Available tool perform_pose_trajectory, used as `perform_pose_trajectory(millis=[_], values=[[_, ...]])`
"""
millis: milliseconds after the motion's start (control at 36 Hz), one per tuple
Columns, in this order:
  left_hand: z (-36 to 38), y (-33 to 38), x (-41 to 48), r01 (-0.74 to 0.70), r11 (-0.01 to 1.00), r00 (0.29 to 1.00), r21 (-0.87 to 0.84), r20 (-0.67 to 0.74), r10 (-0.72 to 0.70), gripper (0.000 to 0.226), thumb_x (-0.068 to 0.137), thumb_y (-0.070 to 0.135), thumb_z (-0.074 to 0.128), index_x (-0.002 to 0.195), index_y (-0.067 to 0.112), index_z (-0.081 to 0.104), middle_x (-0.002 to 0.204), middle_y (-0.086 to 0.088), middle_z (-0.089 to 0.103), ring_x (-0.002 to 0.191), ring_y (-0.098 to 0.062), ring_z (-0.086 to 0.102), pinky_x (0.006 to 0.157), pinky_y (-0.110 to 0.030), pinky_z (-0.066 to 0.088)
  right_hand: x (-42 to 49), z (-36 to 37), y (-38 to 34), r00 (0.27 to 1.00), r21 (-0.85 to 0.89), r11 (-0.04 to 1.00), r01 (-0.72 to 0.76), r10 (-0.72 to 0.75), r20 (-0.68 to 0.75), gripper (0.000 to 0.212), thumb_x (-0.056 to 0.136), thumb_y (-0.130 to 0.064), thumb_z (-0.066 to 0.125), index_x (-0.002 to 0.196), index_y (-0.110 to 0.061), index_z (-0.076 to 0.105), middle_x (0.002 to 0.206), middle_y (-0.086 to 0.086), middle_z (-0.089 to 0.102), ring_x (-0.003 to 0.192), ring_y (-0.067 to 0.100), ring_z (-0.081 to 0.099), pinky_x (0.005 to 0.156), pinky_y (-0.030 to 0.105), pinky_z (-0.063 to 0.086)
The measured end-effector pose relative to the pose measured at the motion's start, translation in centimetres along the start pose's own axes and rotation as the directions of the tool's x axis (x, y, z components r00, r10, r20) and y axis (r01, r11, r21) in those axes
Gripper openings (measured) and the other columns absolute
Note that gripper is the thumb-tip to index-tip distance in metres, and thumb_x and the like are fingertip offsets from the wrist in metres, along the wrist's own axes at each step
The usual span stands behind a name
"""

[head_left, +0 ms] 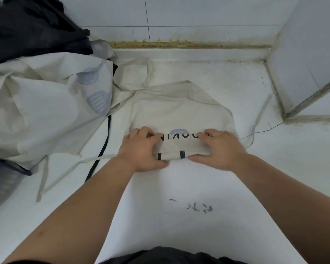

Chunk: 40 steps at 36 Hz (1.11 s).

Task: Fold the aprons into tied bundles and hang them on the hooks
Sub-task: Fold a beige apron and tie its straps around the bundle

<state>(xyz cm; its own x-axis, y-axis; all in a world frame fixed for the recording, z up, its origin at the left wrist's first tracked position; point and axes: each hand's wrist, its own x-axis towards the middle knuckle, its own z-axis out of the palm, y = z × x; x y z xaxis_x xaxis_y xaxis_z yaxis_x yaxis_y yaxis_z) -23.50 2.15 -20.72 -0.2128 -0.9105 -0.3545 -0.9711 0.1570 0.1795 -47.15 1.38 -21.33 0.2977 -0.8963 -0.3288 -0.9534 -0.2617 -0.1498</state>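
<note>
Far left: heap of spare aprons (46, 103), cream over dark, on the white counter (179, 187). Centre: my left hand (141, 147) grips the cream apron (179, 109) at its rolled near edge, fingers curled over, thumb beneath. My right hand (219, 147) grips the roll's right end likewise. The unrolled part lies flat beyond.

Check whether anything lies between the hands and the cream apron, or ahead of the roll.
Nothing visible does. The left hand and right hand grip the rolled edge of the cream apron directly. The cloth ahead of the roll is bare; the heap of other aprons lies off left. No hooks in view.
</note>
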Motion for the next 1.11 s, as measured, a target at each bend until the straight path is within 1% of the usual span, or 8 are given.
perform_pose_trajectory(millis=[139, 278, 444, 611, 750, 944, 1028, 1111], values=[[-3.6, -0.5, 1.0, 0.094, 0.972, 0.98, -0.214, 0.191, -0.053, 0.042, 0.065, 0.043, 0.052, 0.097, 0.023, 0.07, 0.092, 0.0, 0.066, 0.088, -0.021, 0.061, 0.076, -0.031, 0.05, 0.4, -3.7, -0.1, 0.984, 0.215, 0.974, -0.071, 0.033, 0.175, 0.064, 0.077, -0.079, 0.037, 0.086, -0.023, 0.067, 0.081, -0.002, 0.064, 0.085, 0.017, 0.059, 0.077, 0.031, 0.048], [-5.5, -1.2, 2.0, 0.265, 0.925, 0.87, -0.272, 0.481, -0.107, 0.03, 0.073, 0.042, 0.066, 0.078, 0.013, 0.062, 0.086, -0.002, 0.059, 0.076, -0.018, 0.053, 0.068, -0.028, 0.038, 1.1, -5.9, 0.5, 0.94, 0.2, 0.973, -0.113, 0.04, 0.339, 0.063, 0.08, -0.074, 0.042, 0.057, -0.016, 0.042, 0.061, -0.005, 0.042, 0.059, 0.009, 0.041, 0.055, 0.025, 0.027], [-4.6, -1.6, 2.5, 0.075, 0.997, 0.972, 0.002, 0.221, -0.074, 0.044, 0.086, 0.065, 0.05, 0.09, 0.021, 0.056, 0.084, 0.005, 0.058, 0.084, -0.017, 0.054, 0.063, -0.029, 0.037, 2.1, -5.6, 0.1, 0.971, -0.127, 0.981, -0.146, 0.167, 0.172, 0.065, 0.083, -0.078, 0.024, 0.084, -0.02, 0.055, 0.076, -0.005, 0.05, 0.082, 0.018, 0.05, 0.073, 0.032, 0.036], [-2.0, -1.0, 2.7, -0.114, 0.878, 0.992, 0.465, 0.002, 0.127, 0.057, 0.098, 0.045, 0.039, 0.149, 0.032, 0.017, 0.145, 0.0, 0.032, 0.133, -0.023, 0.03, 0.104, -0.04, 0.024, 2.8, -3.0, -0.7, 0.981, -0.362, 0.916, -0.175, 0.192, 0.011, 0.046, 0.1, -0.051, 0.019, 0.122, -0.023, 0.048, 0.121, 0.004, 0.058, 0.118, 0.027, 0.046, 0.111, 0.048, 0.017], [0.3, 1.5, 1.5, -0.162, 0.954, 0.983, 0.251, 0.13, 0.133, 0.062, 0.099, 0.015, 0.028, 0.153, 0.013, -0.003, 0.161, -0.004, -0.004, 0.148, -0.019, -0.001, 0.118, -0.038, 0.0, 2.3, -0.5, -1.1, 0.99, -0.225, 0.969, -0.099, 0.119, 0.076, 0.052, 0.1, -0.044, 0.017, 0.147, -0.02, 0.02, 0.153, 0.008, 0.022, 0.14, 0.029, 0.02, 0.116, 0.046, 0.005], [2.7, 1.9, 0.5, -0.061, 0.998, 0.992, 0.021, 0.111, 0.058, 0.074, 0.093, 0.065, 0.015, 0.152, 0.027, -0.011, 0.159, 0.006, -0.02, 0.146, -0.018, -0.019, 0.117, -0.048, -0.01, 1.7, 0.7, -1.0, 0.979, -0.049, 0.985, -0.168, 0.172, 0.107, 0.065, 0.093, -0.062, 0.014, 0.15, -0.031, 0.004, 0.159, 0.009, -0.005, 0.144, 0.027, 0.01, 0.117, 0.038, 0.002], [2.1, 1.7, 0.6, -0.074, 0.996, 0.996, -0.054, 0.05, 0.076, 0.065, 0.093, 0.065, 0.024, 0.151, 0.038, 0.013, 0.161, 0.012, 0.002, 0.147, -0.014, -0.002, 0.117, -0.041, 0.002, 1.6, 0.2, -1.2, 0.972, -0.091, 0.972, -0.215, 0.222, 0.081, 0.061, 0.096, -0.056, 0.018, 0.149, -0.026, 0.013, 0.156, 0.011, 0.01, 0.138, 0.029, 0.025, 0.111, 0.04, 0.018], [1.2, 1.2, 1.0, -0.093, 0.971, 0.995, -0.22, -0.051, 0.084, 0.04, 0.094, 0.056, 0.04, 0.131, 0.044, 0.052, 0.14, 0.017, 0.041, 0.133, -0.013, 0.029, 0.105, -0.034, 0.023, 2.2, -1.5, -1.0, 0.985, -0.107, 0.98, -0.166, 0.169, 0.018, 0.045, 0.098, -0.039, 0.025, 0.136, -0.019, 0.037, 0.132, 0.009, 0.045, 0.11, 0.03, 0.052, 0.08, 0.036, 0.039]])
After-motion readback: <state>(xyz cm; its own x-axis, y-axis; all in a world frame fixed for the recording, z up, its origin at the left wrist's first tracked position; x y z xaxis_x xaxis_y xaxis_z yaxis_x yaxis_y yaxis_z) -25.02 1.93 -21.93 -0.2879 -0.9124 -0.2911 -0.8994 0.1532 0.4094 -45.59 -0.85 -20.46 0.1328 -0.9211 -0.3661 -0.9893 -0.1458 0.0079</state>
